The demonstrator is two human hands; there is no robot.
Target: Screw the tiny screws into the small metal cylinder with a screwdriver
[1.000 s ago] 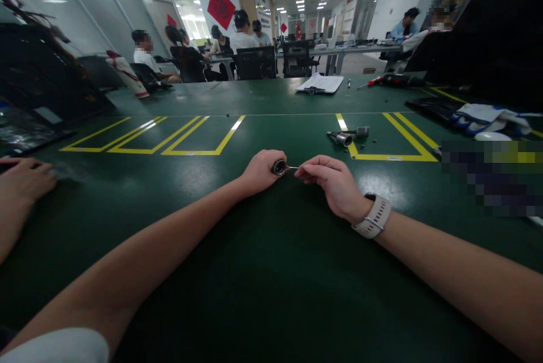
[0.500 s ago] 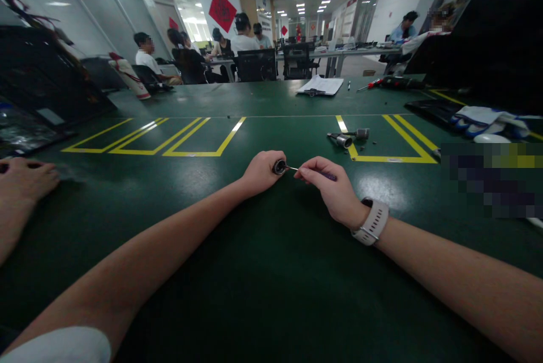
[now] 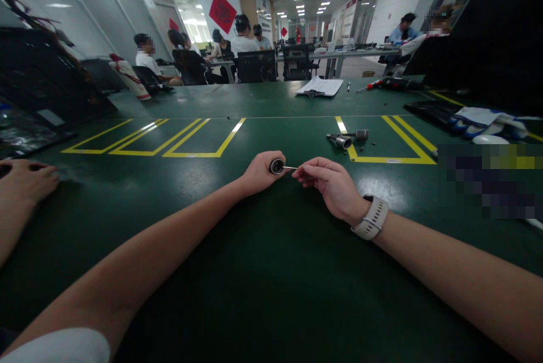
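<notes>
My left hand [image 3: 263, 172] is closed around a round dark metal part [image 3: 276, 167] with a bright ring at its open end, which faces me. Most of its body is hidden by my fingers. Pinched in my right hand [image 3: 324, 179] is a small screwdriver [image 3: 290, 168]; its thin shaft points left and reaches the side of the metal part. The fingers cover its handle, and I cannot tell whether the tip is in the part. Beyond my right hand lie two metal cylindrical parts with shafts [image 3: 343, 141], several small dark bits near them.
Yellow tape outlines [image 3: 190, 154] mark the green table [image 3: 254, 272]. At the left edge rests another person's hand [image 3: 29, 179]. Farther back are a clipboard with paper [image 3: 324, 86], a red-handled screwdriver [image 3: 373, 85] and gloves [image 3: 487, 121]. A bottle [image 3: 129, 77] stands at the back left.
The metal part has shifted slightly left and its open end has turned more towards me. My right hand has rolled, and the purple screwdriver handle seen before is now hidden.
</notes>
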